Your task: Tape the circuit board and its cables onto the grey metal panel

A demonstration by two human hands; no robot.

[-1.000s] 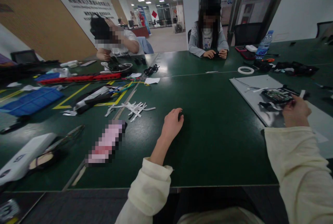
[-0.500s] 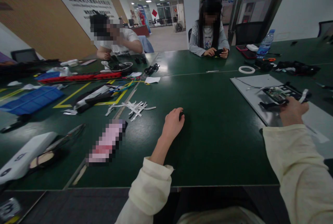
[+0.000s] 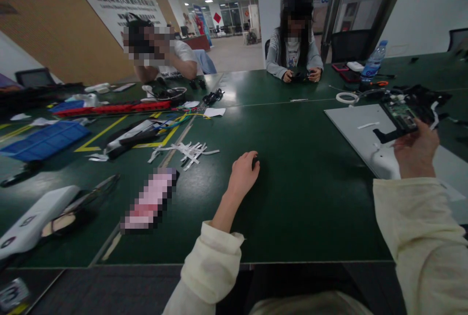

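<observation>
Two hands are working apart, w/ R hand (image 3: pixel 417 151) gripping the circuit board (image 3: pixel 404 114) by its near edge & now tilting it up over grey panel (image 3: pixel 349 122), so it's prob. clear of the surface, L hand (image 3: pixel 244 173) resting half-curled on table (image 3: pixel 300 207), contents unclear.

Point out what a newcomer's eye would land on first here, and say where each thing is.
Probably the green circuit board in the person's right hand, held over the pale panel on the right. Next, the loose pile of white strips left of centre, bright against the dark green table. The blue plastic bin near the left edge also stands out.
</observation>
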